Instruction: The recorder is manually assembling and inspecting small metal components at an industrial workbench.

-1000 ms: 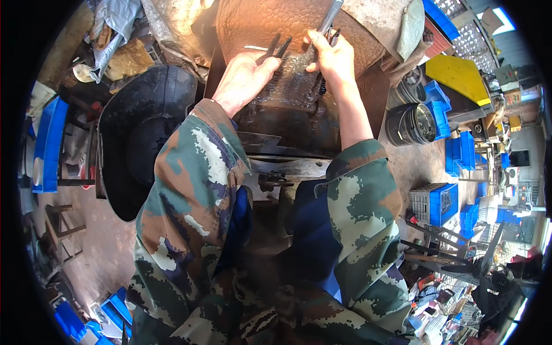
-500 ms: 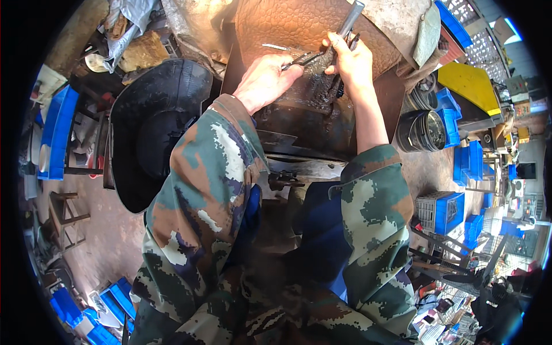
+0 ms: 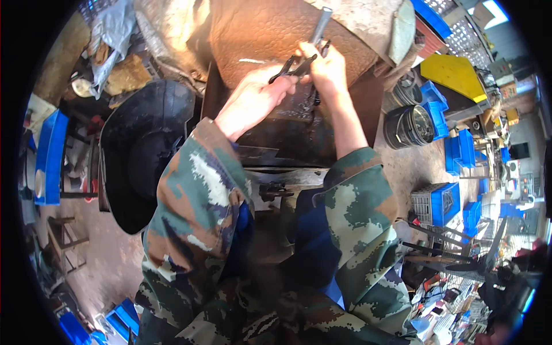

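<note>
- Two bare hands work close together over a dark surface, partly covered by a brown, wrinkled sheet.
- The left hand is curled around a dark, two-armed tool, thumb and fingers pinching it; its arms point toward the other hand.
- The right hand grips the lower end of a grey tube, which leans up and away; what its palm covers cannot be made out.
- Both held things sit above the sheet's near part, with a thin pale stick lying just beyond the left hand.
- For good control, the right hand would best hold the tube firm and at one angle, letting the left do the finer adjusting.
- Fingertips are safest clear of the spot where the tool's arms cross near the tube; a slip there could pinch.
- A black curved shell stands left of the left forearm, so that elbow should swing with care.
</note>
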Available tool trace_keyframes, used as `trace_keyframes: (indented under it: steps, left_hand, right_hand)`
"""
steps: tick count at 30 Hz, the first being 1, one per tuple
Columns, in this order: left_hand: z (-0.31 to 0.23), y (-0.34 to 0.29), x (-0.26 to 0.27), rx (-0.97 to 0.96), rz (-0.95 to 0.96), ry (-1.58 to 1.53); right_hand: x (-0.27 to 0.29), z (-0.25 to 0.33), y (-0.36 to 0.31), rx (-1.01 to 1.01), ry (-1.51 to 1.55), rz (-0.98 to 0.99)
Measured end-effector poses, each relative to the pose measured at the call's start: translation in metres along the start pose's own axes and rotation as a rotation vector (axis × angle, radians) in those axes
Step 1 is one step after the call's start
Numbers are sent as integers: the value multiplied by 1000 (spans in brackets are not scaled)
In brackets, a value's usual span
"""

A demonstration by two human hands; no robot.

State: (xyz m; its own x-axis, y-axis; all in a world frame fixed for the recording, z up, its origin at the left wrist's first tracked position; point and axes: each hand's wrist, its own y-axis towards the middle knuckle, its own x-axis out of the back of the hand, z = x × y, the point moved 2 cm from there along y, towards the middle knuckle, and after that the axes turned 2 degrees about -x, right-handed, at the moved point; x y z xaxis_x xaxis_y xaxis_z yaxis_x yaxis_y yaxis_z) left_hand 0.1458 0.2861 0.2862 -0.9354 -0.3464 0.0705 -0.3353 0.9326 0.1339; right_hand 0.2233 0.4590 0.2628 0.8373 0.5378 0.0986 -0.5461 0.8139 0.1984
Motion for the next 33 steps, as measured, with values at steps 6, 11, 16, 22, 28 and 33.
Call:
trace_keyframes:
  steps: [6, 11, 16, 22, 28, 33]
  left_hand:
    - [-35, -17, -26, 17, 77, -115]
    - [-77, -79, -33, 81, 143, -330]
    - [-96, -121, -49, -436, 636, -355]
    - [-103, -163, -80, -412, 699, -680]
    - [-94, -176, -84, -297, 770, -761]
    - [-99, -180, -89, -303, 747, -686]
  right_hand:
    - [12, -9, 1, -62, 66, -22]
    - [-7, -5, 1, -56, -30, -20]
    - [-3, 0, -7, -93, 18, -38]
    - [-7, 2, -5, -141, -52, -18]
    - [-5, 4, -5, -142, -50, -44]
    - [-5, 9, -4, -177, -91, -33]
